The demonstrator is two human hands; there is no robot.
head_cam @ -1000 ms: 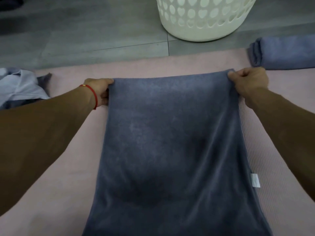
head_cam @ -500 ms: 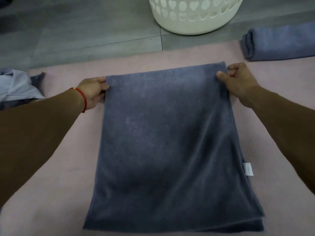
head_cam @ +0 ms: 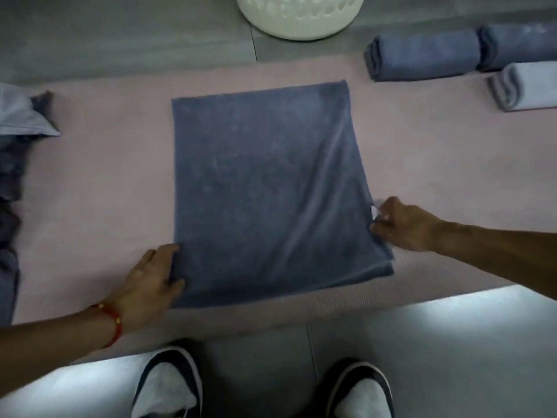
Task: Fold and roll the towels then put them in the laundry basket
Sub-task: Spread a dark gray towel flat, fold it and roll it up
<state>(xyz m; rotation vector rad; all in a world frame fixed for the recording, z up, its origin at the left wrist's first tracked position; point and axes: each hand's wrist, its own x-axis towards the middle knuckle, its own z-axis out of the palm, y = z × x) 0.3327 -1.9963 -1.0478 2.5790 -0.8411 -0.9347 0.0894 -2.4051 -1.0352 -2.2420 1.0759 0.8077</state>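
On pink mat [head_cam: 99, 182]: dark towel [head_cam: 265, 188] lay folded flat, not yet rolled. Left hand [head_cam: 150, 285] gripped near-left corner; right hand [head_cam: 404, 224] pinched right edge. Three rolled towels [head_cam: 422, 55] beside, outside laundry basket [head_cam: 301, 22]. Unfolded heap [head_cam: 15, 140] remained.

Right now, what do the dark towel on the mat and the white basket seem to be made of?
The dark towel looks like soft plush cloth, maybe microfibre: matte, brushed streaks, limp creases. The basket looks like moulded plastic: smooth cream wall with punched holes. The mat seems to be finely ribbed pink foam or rubber, though I cannot be sure.
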